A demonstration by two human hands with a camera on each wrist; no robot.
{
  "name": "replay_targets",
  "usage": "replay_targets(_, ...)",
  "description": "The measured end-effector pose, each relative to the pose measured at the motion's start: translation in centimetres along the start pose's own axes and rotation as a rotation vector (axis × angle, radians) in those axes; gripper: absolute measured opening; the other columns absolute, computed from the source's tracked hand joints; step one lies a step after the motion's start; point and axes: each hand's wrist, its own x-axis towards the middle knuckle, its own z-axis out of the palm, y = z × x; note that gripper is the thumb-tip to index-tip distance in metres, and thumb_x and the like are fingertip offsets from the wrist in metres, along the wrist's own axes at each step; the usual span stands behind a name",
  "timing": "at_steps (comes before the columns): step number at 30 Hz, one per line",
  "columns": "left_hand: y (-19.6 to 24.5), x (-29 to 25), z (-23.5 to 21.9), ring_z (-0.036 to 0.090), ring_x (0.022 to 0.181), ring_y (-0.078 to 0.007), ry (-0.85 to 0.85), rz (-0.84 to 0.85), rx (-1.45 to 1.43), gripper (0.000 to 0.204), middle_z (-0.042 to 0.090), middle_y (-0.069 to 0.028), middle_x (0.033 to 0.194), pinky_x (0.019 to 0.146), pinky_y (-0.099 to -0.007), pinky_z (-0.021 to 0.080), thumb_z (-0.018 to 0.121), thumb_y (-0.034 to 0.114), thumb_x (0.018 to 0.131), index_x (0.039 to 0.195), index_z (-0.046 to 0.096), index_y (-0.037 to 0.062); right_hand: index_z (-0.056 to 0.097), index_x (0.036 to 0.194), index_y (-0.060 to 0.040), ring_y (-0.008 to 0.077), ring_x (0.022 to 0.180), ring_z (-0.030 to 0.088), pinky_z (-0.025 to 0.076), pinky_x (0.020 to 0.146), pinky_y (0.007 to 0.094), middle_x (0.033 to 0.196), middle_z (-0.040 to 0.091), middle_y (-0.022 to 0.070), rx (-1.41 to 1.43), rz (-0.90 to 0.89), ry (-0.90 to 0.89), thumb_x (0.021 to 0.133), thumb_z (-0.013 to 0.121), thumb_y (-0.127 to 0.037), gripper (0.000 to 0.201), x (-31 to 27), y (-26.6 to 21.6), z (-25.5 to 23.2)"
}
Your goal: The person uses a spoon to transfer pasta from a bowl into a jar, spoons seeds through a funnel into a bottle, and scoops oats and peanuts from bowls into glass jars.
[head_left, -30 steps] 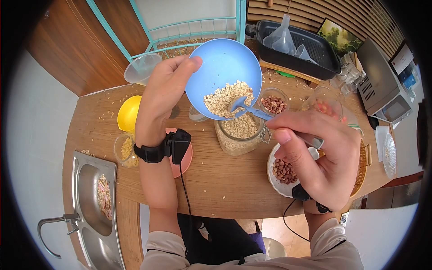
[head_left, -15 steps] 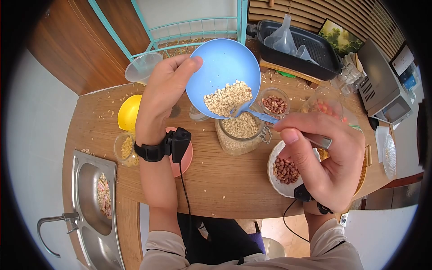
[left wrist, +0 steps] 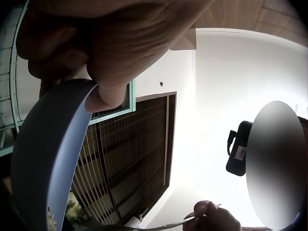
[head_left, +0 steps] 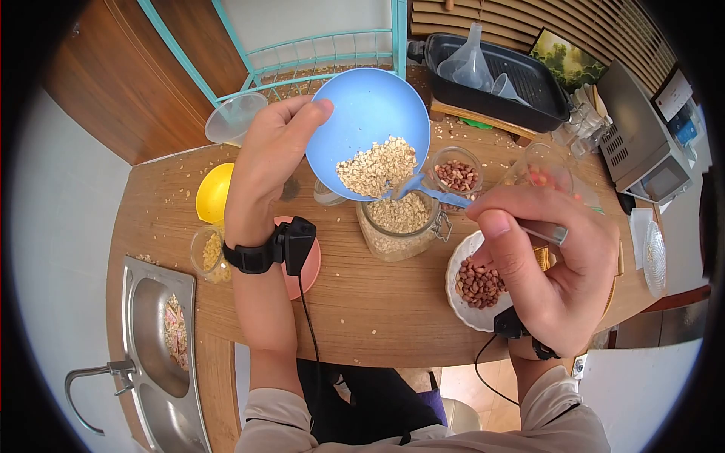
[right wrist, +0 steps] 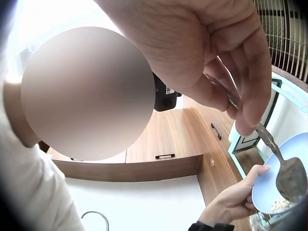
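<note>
In the head view my left hand (head_left: 268,155) grips the rim of a blue bowl (head_left: 370,106), thumb on top, the bowl tilted toward me. Oats (head_left: 377,166) lie in its lower part. My right hand (head_left: 555,257) pinches the handle of a metal spoon (head_left: 445,198), its head at the bowl's lower rim, above an open glass jar (head_left: 393,234) of oats. In the left wrist view the left hand (left wrist: 110,48) holds the bowl (left wrist: 53,139). The right wrist view shows the right hand (right wrist: 216,62) with the spoon (right wrist: 291,178) over the bowl (right wrist: 269,192).
Around the jar stand a cup of nuts (head_left: 457,172), a white dish of nuts (head_left: 477,283), a pink bowl (head_left: 306,268), a yellow bowl (head_left: 214,195) and a cup of yellow pieces (head_left: 210,253). A sink (head_left: 162,332) is at left, a black pan (head_left: 498,83) behind, a microwave (head_left: 649,143) at right.
The spoon's head has moved from the oats down to the bowl's lower rim, and my right hand has shifted slightly right. My left hand still holds the bowl, which sits slightly further left in view.
</note>
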Motion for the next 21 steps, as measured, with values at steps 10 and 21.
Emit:
replay_targets(10, 0.3, -0.2, 0.5, 0.047, 0.064, -0.0024, 0.031, 0.018, -0.009, 0.025, 0.056, 0.0060, 0.074, 0.054, -0.0201, 0.036, 0.059, 0.031, 0.094, 0.086, 0.065, 0.0074, 0.069, 0.089, 0.0043, 0.0115, 0.057, 0.060, 0.046, 0.055, 0.0207, 0.085, 0.069, 0.0120, 0.141, 0.166, -0.015, 0.090, 0.067, -0.009, 0.014, 0.2, -0.2, -0.1)
replay_targets(21, 0.4, -0.4, 0.6, 0.042, 0.060, -0.0008, 0.029, 0.025, -0.015, 0.025, 0.052, 0.0080, 0.070, 0.050, -0.0193, 0.030, 0.059, 0.031, 0.094, 0.084, 0.065, 0.0093, 0.069, 0.093, 0.0046, 0.0108, 0.059, 0.061, 0.048, 0.051, 0.0202, 0.087, 0.068, 0.0116, 0.185, 0.153, -0.004, 0.091, 0.067, -0.008, 0.013, 0.3, 0.6, 0.3)
